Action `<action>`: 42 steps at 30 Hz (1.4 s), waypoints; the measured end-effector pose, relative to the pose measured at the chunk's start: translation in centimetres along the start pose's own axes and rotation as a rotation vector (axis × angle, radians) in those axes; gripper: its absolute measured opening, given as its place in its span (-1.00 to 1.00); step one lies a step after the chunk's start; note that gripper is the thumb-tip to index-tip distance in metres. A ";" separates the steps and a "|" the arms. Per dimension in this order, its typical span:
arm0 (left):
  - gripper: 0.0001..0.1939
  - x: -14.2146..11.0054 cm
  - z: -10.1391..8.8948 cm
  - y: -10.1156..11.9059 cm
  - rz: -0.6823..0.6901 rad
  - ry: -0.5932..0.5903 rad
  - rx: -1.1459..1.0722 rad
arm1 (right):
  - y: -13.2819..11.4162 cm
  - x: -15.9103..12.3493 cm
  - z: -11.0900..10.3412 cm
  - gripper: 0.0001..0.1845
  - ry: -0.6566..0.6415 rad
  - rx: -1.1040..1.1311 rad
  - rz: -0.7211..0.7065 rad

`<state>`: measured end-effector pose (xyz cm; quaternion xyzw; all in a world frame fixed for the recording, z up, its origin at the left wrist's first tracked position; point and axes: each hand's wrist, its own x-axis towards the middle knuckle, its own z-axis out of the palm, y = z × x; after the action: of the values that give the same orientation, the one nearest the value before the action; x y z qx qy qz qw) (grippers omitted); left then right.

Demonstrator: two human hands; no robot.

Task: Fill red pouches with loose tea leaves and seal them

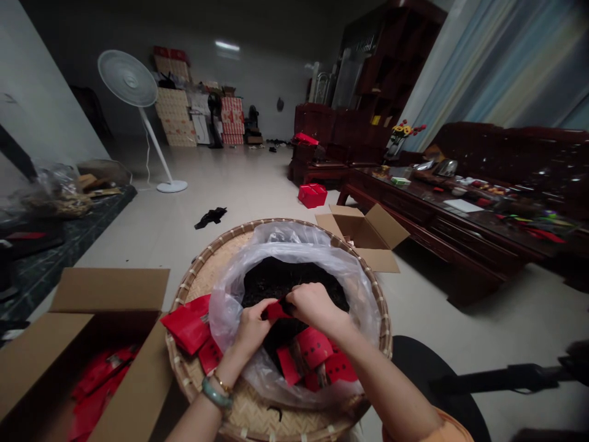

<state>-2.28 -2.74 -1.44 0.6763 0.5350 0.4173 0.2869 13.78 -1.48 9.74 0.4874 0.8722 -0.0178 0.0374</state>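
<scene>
My left hand (254, 324) is closed on one end of a small red packet (277, 310), over a plastic bag (225, 282) of dark, dried leaf-like stuff (269, 279). At the packet's other end is my right hand (313, 304), fingers curled together, with a dark clump showing at the fingertips. Several red packets with dark spots (307, 353) lie in the front of the bag, below my hands. More red packets (188, 325) rest at the left of the round woven bamboo tray (257, 417) that carries the bag.
An open cardboard box (110, 288) holding red packets stands at the left. Beyond the tray sit another open box (381, 233) and a red bag (313, 195). A dark wooden table (414, 215) runs along the right. A white fan (159, 141) stands at the back left.
</scene>
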 end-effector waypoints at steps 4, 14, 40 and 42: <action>-0.68 0.0 0.0 -0.1 -0.012 -0.002 0.025 | 0.0 0.1 -0.1 -0.82 -0.035 0.023 0.008; -0.72 0.1 0.3 -0.1 -0.051 -0.011 -0.015 | 0.7 0.0 -0.5 -0.83 0.023 0.071 -0.002; -0.74 -0.1 0.4 0.2 -0.100 0.000 -0.152 | 0.9 -0.2 0.7 -0.80 0.159 0.136 -0.258; -0.74 -0.1 0.4 0.2 -0.127 0.007 -0.177 | 1.0 -0.3 0.4 -0.80 0.205 0.157 -0.256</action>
<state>-1.83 -2.80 -1.54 0.6115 0.5389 0.4461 0.3696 14.80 -1.20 9.38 0.3730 0.9223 -0.0405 -0.0925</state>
